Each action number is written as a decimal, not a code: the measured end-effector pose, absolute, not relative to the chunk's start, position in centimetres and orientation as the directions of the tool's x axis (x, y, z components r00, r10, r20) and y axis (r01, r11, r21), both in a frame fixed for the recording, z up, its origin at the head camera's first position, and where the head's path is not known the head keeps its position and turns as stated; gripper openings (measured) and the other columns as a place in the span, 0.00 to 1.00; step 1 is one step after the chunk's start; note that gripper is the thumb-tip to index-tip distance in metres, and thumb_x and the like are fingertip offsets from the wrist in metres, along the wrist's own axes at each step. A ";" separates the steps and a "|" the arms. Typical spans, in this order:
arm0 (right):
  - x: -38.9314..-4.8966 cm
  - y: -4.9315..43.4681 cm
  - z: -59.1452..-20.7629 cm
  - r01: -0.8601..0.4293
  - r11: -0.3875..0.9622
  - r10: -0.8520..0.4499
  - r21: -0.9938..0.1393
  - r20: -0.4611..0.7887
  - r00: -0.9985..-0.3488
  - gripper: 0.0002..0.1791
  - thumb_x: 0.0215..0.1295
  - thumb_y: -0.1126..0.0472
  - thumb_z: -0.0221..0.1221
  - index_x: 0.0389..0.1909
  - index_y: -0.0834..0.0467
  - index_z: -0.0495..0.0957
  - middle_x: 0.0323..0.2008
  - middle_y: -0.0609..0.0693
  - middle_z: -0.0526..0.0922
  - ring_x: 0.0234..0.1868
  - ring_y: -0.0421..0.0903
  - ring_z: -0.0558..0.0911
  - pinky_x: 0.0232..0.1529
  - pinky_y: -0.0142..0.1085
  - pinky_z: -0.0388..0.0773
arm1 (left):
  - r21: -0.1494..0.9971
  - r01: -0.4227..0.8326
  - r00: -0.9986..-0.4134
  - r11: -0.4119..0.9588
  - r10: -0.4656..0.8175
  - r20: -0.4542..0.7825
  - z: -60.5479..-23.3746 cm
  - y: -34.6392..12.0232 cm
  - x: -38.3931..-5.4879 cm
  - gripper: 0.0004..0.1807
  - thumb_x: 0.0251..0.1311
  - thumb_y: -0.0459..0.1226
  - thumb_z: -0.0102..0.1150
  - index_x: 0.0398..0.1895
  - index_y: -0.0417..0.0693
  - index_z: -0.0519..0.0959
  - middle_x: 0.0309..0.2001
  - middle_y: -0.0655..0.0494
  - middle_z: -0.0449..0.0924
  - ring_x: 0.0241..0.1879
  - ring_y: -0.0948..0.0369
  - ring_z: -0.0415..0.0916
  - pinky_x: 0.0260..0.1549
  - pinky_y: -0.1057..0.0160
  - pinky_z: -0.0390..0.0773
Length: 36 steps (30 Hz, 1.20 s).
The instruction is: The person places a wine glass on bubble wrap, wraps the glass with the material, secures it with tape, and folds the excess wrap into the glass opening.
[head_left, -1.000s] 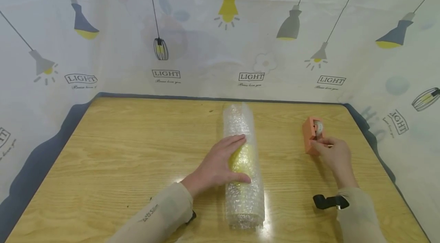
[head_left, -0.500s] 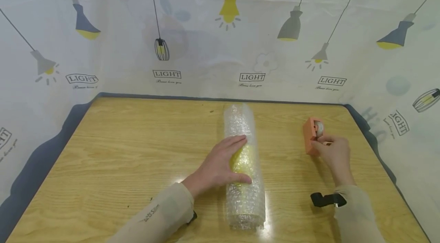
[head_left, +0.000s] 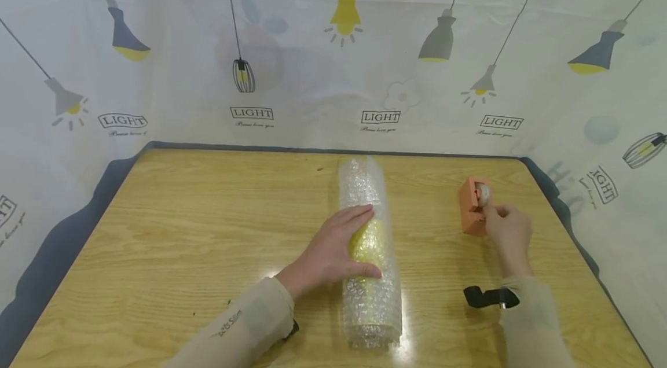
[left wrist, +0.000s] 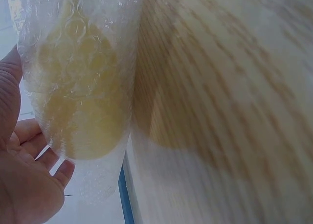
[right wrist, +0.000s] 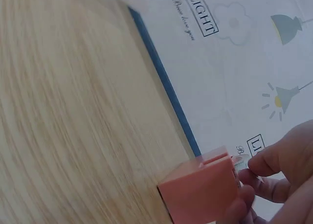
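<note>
My left sleeve [head_left: 245, 315] is beige with dark lettering [head_left: 227, 323]; a curved black bracket [head_left: 487, 298] juts from my beige right sleeve [head_left: 534, 324].

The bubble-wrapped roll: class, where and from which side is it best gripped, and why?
Probably across the middle of the bubble-wrapped roll, thumb and fingers apart, coming from the left. It is long and rounded, lying on the table and pointing away from the person; the left hand rests there, while the right hand is at the tape dispenser.

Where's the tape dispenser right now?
In the head view, the tape dispenser stands on the table's right side, right of the bubble-wrapped roll, with the right hand at its near end.
</note>
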State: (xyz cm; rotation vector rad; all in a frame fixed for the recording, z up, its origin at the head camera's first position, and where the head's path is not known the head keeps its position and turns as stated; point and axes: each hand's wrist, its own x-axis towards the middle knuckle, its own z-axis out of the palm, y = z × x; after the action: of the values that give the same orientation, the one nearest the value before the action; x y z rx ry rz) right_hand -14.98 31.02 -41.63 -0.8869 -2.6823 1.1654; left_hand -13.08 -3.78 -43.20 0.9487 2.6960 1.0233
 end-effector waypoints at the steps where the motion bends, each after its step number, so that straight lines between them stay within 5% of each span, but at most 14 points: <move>1: -15.0 31.0 -41.7 0.481 0.505 0.542 -0.717 -0.170 -0.823 0.27 0.79 0.50 0.46 0.54 0.71 0.78 0.44 0.66 0.82 0.36 0.50 0.80 0.26 0.33 0.75 | 0.629 0.519 -0.799 0.579 0.589 0.118 -43.2 -3.8 -13.1 0.64 0.44 0.63 0.77 0.82 0.50 0.57 0.82 0.60 0.54 0.80 0.54 0.50 0.80 0.50 0.51; 4: -15.0 30.9 -41.9 0.481 0.354 0.548 -0.802 -0.239 -0.801 0.24 0.79 0.53 0.48 0.58 0.70 0.76 0.36 0.53 0.81 0.27 0.37 0.79 0.26 0.29 0.80 | 0.629 0.520 -0.800 0.578 0.588 0.120 -43.1 -3.7 -13.1 0.63 0.44 0.63 0.77 0.82 0.50 0.58 0.82 0.59 0.54 0.80 0.54 0.50 0.80 0.50 0.51; 8: -14.8 30.8 -42.2 0.447 0.139 0.562 -0.884 -0.302 -0.770 0.22 0.80 0.56 0.49 0.60 0.70 0.73 0.34 0.46 0.78 0.26 0.34 0.81 0.28 0.28 0.84 | 0.632 0.517 -0.801 0.578 0.587 0.118 -43.1 -3.6 -13.0 0.64 0.44 0.63 0.78 0.82 0.50 0.58 0.82 0.60 0.54 0.80 0.55 0.50 0.80 0.50 0.50; 13: -14.0 30.8 -42.4 0.333 -0.045 0.591 -0.942 -0.294 -0.751 0.12 0.76 0.64 0.49 0.41 0.67 0.77 0.35 0.47 0.76 0.28 0.38 0.82 0.31 0.29 0.85 | 0.634 0.518 -0.800 0.574 0.587 0.122 -43.1 -3.5 -13.0 0.64 0.44 0.63 0.78 0.82 0.49 0.58 0.82 0.59 0.54 0.80 0.55 0.50 0.80 0.50 0.51; 16: -13.3 30.5 -42.4 0.254 -0.173 0.587 -0.952 -0.306 -0.749 0.14 0.75 0.67 0.47 0.27 0.66 0.74 0.41 0.50 0.75 0.31 0.40 0.84 0.36 0.31 0.87 | 0.637 0.517 -0.801 0.572 0.586 0.123 -43.1 -3.5 -13.0 0.64 0.44 0.63 0.78 0.82 0.49 0.58 0.82 0.59 0.54 0.80 0.55 0.50 0.80 0.50 0.51; 19: -12.7 30.2 -42.6 0.211 -0.247 0.592 -0.946 -0.320 -0.740 0.16 0.77 0.67 0.47 0.26 0.66 0.73 0.48 0.53 0.73 0.35 0.42 0.85 0.41 0.31 0.88 | 0.635 0.519 -0.799 0.573 0.589 0.122 -43.1 -3.4 -13.0 0.64 0.44 0.63 0.78 0.81 0.49 0.58 0.82 0.59 0.54 0.80 0.54 0.50 0.80 0.50 0.51; 28: -11.4 29.3 -43.6 0.368 -0.186 0.598 -0.911 -0.402 -0.694 0.08 0.78 0.61 0.50 0.44 0.63 0.73 0.48 0.51 0.75 0.39 0.41 0.82 0.41 0.32 0.88 | 0.625 0.526 -0.796 0.576 0.592 0.124 -43.2 -3.3 -12.9 0.63 0.44 0.63 0.77 0.81 0.49 0.58 0.82 0.59 0.54 0.80 0.55 0.50 0.80 0.50 0.50; 36: -11.3 29.8 -44.6 0.358 -0.146 0.540 -0.922 -0.377 -0.752 0.10 0.79 0.63 0.51 0.50 0.66 0.72 0.35 0.48 0.82 0.31 0.41 0.87 0.40 0.34 0.89 | 0.619 0.529 -0.798 0.580 0.589 0.129 -43.4 -3.3 -12.9 0.63 0.44 0.63 0.78 0.81 0.49 0.58 0.82 0.59 0.54 0.80 0.55 0.50 0.80 0.51 0.50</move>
State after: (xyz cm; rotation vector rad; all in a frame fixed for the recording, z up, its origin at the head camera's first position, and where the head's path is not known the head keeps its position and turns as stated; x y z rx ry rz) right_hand -11.31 29.82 -44.64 -1.0407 -1.9591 2.0294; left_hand -12.95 -3.30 -43.36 0.9616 2.7108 1.0159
